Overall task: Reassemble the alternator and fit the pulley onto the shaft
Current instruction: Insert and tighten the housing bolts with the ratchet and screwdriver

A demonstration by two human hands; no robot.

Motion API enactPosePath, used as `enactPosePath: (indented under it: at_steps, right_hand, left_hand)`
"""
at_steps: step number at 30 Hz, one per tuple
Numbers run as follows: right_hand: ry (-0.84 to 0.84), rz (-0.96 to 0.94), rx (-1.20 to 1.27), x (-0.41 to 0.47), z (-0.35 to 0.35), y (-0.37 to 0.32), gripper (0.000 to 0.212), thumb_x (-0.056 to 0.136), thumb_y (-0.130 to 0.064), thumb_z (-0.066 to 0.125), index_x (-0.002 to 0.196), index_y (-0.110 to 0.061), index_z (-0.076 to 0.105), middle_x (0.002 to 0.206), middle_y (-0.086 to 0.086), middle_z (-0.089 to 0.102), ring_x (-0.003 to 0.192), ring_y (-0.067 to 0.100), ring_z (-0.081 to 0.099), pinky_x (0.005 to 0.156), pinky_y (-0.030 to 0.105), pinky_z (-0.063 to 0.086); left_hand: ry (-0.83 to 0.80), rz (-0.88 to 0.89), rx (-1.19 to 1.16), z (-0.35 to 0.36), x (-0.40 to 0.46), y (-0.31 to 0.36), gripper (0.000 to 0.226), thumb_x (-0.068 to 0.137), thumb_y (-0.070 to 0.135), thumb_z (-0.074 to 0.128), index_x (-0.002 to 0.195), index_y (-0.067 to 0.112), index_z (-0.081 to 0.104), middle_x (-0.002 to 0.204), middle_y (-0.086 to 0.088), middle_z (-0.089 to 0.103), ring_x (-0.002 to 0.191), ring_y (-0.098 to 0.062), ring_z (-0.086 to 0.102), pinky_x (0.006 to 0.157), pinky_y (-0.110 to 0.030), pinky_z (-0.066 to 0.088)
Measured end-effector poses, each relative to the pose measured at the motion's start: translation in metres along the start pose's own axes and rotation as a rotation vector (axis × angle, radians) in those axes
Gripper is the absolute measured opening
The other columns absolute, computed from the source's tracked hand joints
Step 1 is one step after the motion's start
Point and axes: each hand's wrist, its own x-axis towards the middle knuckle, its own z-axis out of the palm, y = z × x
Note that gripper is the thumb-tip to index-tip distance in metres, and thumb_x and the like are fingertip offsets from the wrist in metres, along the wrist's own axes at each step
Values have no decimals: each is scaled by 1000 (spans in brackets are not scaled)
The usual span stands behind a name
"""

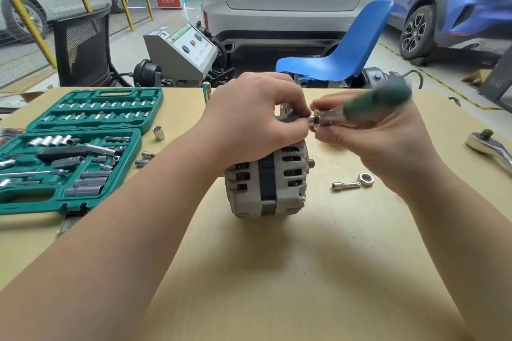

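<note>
Grey alternator (267, 183) sits on its edge mid-table (277, 271). Left hand (249, 122) rests on top, fingers curled and pinching at the driver's metal tip. Right hand (379, 135) grips the green-handled driver (360, 109). Socket set case (69, 147) lies open on the left, ratchet (490, 147) far right.

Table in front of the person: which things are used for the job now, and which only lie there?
In use:
- alternator, under the left hand
- green-handled driver, held in the right hand

Lying about:
- socket set, open
- loose socket
- ratchet
- nut
- small extension bar
</note>
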Motion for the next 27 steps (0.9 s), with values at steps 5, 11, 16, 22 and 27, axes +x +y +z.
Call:
enactPosePath:
  at_steps: [5, 11, 16, 22, 27]
  right_hand:
    - [8, -39, -83, 1, 0, 2, 40, 75, -8, 85, 114, -10, 77, 109, 3, 81, 99, 18, 78, 88, 27, 61]
    - [-27, -37, -54, 7, 1, 3, 27, 79, -18, 84, 106, -18, 80, 106, 2, 82, 99, 25, 79, 89, 33, 62]
    - [-35, 37, -10, 11, 1, 1, 19, 85, -21, 85, 103, -25, 84, 95, 9, 82, 80, 30, 78, 77, 36, 60]
    - [-18, 105, 50, 14, 5, 7, 15, 93, -21, 76, 105, -16, 85, 90, 21, 77, 74, 32, 73, 72, 46, 52]
    - [-45, 41, 61, 10, -1, 3, 30, 79, -13, 84, 109, -14, 80, 100, 6, 82, 90, 27, 78, 82, 33, 60]
  left_hand:
    - [-3, 6, 14, 0, 1, 2, 21, 83, 50, 63, 92, 39, 78, 102, 21, 72, 103, -8, 64, 83, -43, 56]
    - [23, -2, 27, 1, -1, 0, 20, 83, 51, 66, 98, 42, 75, 98, 20, 71, 101, -10, 63, 84, -42, 57]
    - [21, 2, 8, 0, -1, 3, 18, 83, 53, 64, 94, 45, 77, 94, 23, 69, 98, -7, 63, 82, -42, 57]
    - [7, 3, 6, -1, -1, 3, 23, 83, 53, 62, 93, 42, 80, 101, 21, 73, 103, -8, 66, 83, -42, 57]
    - [1, -16, -2, 0, 0, 1, 22, 82, 52, 64, 92, 41, 80, 103, 23, 72, 105, -6, 65, 85, -43, 57]
